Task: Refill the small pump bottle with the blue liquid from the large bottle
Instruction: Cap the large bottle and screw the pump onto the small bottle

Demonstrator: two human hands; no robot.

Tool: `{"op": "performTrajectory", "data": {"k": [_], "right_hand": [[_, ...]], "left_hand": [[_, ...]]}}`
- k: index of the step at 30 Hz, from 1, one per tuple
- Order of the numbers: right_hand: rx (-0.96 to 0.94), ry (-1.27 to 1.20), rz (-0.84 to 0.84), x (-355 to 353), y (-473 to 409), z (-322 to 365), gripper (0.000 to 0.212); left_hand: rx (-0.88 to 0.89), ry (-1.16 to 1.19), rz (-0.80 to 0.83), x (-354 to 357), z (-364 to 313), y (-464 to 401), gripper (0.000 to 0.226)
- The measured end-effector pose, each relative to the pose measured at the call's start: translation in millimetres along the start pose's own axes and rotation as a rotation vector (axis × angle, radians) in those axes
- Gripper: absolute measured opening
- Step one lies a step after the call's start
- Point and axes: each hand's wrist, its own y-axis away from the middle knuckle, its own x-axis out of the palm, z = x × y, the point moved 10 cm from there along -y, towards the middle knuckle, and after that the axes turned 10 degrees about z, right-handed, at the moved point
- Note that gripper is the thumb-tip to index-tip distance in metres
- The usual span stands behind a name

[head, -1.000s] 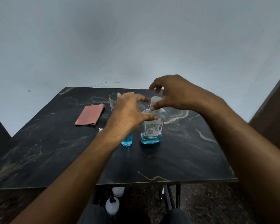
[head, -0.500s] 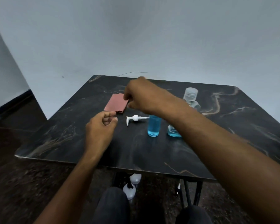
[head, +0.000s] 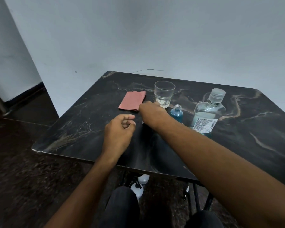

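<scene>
The small bottle (head: 176,113), half full of blue liquid, stands uncapped near the middle of the black marble table (head: 82,129). To its right stands the large clear bottle (head: 207,113) with its ribbed cap on and a little blue liquid at the bottom. My right hand (head: 152,111) reaches across, knuckles up, low over the table just left of the small bottle. A white sliver of the pump head (head: 143,122) shows under its wrist; the rest is hidden. My left hand (head: 119,130) hovers nearer me with fingers curled and nothing in it.
An empty drinking glass (head: 164,93) stands behind my right hand. A folded pink cloth (head: 132,100) lies to its left. White spray bottles (head: 138,189) sit on the floor under the table, beside my knees. A wall rises behind the table.
My view has swung left and drawn back. My right hand has left the large bottle's cap, crossed to the left and dropped onto the pump head. My left hand pulled back toward me.
</scene>
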Motion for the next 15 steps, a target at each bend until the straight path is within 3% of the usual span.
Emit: {"op": "performTrajectory", "data": {"k": [4,8,12,15], "right_hand": [[-0.026,0.011,-0.099,-14.6,5.0,6.0,0.034],[-0.090,0.019,-0.343,-56.5,24.4,17.6,0.031],[-0.125,-0.205,-0.534,-106.3,52.2,2.0,0.034],[-0.062,-0.279,-0.575,-136.4,69.8,-27.1,0.017]], "left_hand": [[0.001,0.026,0.029,9.8,-0.4,-3.4,0.027],[-0.003,0.076,0.048,19.3,-0.6,-5.0,0.030],[0.010,0.120,0.089,34.2,-9.4,-2.7,0.029],[0.054,0.107,0.165,53.9,-24.7,1.4,0.027]]}}
